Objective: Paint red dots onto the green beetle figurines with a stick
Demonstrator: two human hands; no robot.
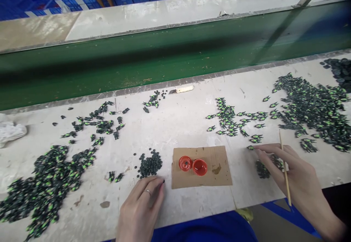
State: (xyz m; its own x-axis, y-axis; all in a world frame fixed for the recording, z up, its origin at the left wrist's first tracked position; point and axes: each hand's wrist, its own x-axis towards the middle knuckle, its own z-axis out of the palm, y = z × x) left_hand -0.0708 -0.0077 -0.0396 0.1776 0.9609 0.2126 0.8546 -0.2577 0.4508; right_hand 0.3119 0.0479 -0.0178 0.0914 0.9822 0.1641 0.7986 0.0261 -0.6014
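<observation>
Two red caps (192, 165) sit on one cardboard piece (216, 167); right hand (290, 172) grasps one thin stick (285, 172), left hand (142, 207) rests released on the bench (178, 125).

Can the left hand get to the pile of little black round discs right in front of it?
Probably yes: the left hand rests on the table beside the black discs, its fingertips almost at the pile, with nothing between them.

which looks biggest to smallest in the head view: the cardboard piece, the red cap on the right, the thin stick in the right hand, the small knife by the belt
1. cardboard piece
2. thin stick, longest but very thin
3. small knife, though farther off, so unsure
4. red cap
</observation>
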